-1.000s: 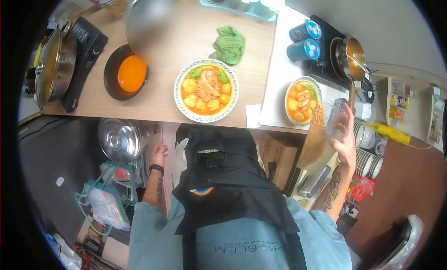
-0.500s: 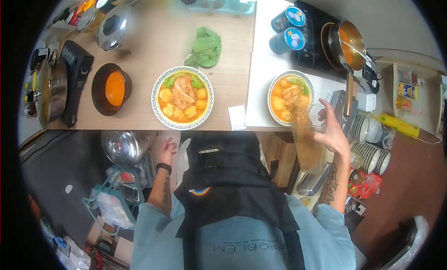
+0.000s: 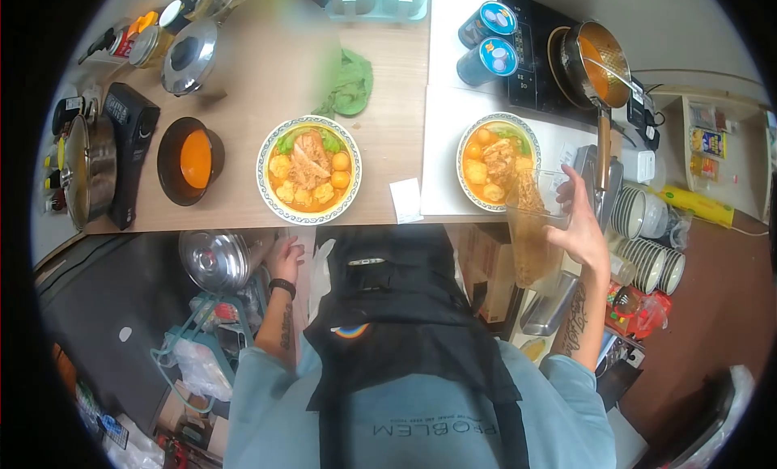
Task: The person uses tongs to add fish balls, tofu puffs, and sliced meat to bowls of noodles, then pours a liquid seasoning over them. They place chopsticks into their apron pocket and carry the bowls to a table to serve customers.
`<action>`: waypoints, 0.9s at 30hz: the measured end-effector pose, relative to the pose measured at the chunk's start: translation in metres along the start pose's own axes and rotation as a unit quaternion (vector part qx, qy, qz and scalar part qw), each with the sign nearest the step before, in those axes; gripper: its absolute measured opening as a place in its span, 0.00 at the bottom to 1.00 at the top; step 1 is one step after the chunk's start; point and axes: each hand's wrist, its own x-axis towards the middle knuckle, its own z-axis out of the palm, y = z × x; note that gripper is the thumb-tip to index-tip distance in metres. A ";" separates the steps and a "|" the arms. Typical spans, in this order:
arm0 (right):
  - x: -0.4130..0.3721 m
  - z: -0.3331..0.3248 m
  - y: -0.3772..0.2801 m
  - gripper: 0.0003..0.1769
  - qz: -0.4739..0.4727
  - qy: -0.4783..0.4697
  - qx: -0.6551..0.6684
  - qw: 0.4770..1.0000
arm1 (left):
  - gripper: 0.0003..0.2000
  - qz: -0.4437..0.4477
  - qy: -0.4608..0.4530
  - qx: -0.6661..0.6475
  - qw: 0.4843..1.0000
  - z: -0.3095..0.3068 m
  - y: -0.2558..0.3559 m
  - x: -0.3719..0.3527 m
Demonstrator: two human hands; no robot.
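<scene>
My right hand point(image 3: 580, 226) grips a clear plastic container point(image 3: 534, 258) at its rim. The container is tilted at the edge of the right bowl point(image 3: 483, 195), with brown crumbly food inside near its mouth. That bowl holds orange soup, yellow pieces, greens and crumbly topping. To the left, a matching patterned bowl point(image 3: 265, 198) holds similar soup with sliced meat on top. My left hand point(image 3: 286, 257) hangs below the counter edge beside a lidded steel pot point(image 3: 214, 260), fingers slightly apart and holding nothing visible.
A black bowl of orange liquid point(image 3: 168, 178) stands at left. Green leaves point(image 3: 353, 84) and a white paper point(image 3: 405, 200) lie on the counter point(image 3: 388, 137). Two blue-lidded cans point(image 3: 484, 64), a pan on a black cooker point(image 3: 526, 72) and stacked bowls point(image 3: 651, 263) are at right.
The view has shifted slightly, so the bowls appear a little further left. My right hand still holds the container over the right bowl's edge; my left hand stays low.
</scene>
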 end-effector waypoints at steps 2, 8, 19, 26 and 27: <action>0.000 -0.001 -0.009 0.61 -0.005 -0.017 -0.003 1.000 | 0.24 0.012 0.010 -0.002 1.000 0.002 0.001 0.002; 0.012 0.005 -0.001 0.60 -0.016 -0.011 -0.005 1.000 | 0.23 0.004 -0.006 -0.003 1.000 0.004 -0.009 0.003; -0.019 -0.041 -0.016 0.68 -0.199 0.129 0.219 0.946 | 0.25 -0.007 0.031 -0.012 0.999 0.003 -0.027 -0.019; 0.095 -0.115 -0.128 0.69 -0.404 0.259 0.219 0.849 | 0.24 0.018 0.070 -0.074 0.995 0.014 -0.023 -0.028; 0.122 -0.118 -0.138 0.67 -0.420 0.243 0.195 0.853 | 0.24 0.023 0.076 -0.084 0.993 0.018 -0.021 -0.034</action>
